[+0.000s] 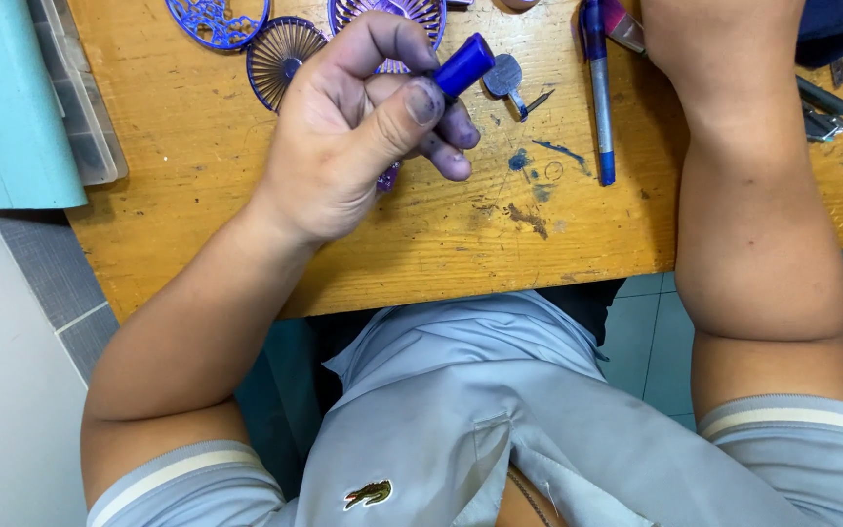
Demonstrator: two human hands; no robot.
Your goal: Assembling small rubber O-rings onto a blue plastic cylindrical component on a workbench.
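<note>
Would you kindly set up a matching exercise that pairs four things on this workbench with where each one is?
Things:
1. blue cylindrical piece
2. blue pen
3. round blue slotted grille
4. pale teal box

Places:
A. at the bench's left edge
B. pinched in the left hand
C. lying on the wooden bench beside the right forearm
D. flat on the bench, just behind the left hand

Pairs: 1-B, 2-C, 3-D, 4-A
</note>
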